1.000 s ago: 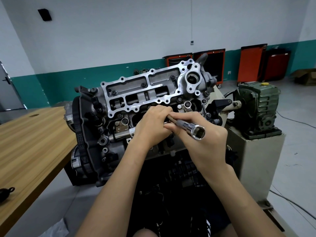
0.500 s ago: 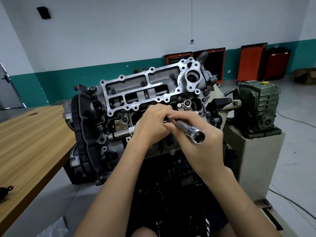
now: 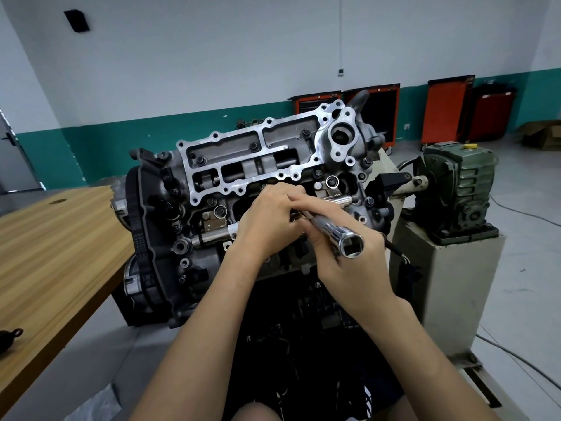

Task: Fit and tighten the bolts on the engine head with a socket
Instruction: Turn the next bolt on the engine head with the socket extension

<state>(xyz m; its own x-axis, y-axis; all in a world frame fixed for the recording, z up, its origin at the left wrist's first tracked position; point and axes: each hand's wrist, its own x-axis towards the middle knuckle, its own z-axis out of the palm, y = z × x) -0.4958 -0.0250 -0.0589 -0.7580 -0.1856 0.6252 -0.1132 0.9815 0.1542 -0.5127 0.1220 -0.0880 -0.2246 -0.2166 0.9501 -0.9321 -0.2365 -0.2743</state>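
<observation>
1. Since a second ago, the near end of the socket (image 3: 335,232) has dipped a little lower across my right hand (image 3: 349,265). Both hands keep to the same spot on the engine head (image 3: 243,161).
2. The right hand's fingers are wrapped round the chrome shaft and clamped on it. The tool lies tilted, with its square drive opening facing me and its far end pointing down into the head.
3. My left hand (image 3: 268,221) has its fingers curled and bunched at the far tip of the socket, touching the right hand's fingertips. Whether they pinch the tool or something under it is hidden, so I cannot tell.
4. The socket's far end sits at the middle of the head's front face, just below the bright machined frame. A seated bolt (image 3: 253,146) shows inside that frame, with others like it nearby.
5. The engine leans its top face toward me, and a black timing belt (image 3: 140,235) runs down its left end.
6. A wooden table (image 3: 60,253) stands to the left, with a small black object (image 3: 7,337) at its near edge.
7. To the right, a green gearbox (image 3: 455,189) sits on a beige pedestal (image 3: 449,287).
8. Red tool cabinets (image 3: 446,112) stand against the green-and-white back wall.
</observation>
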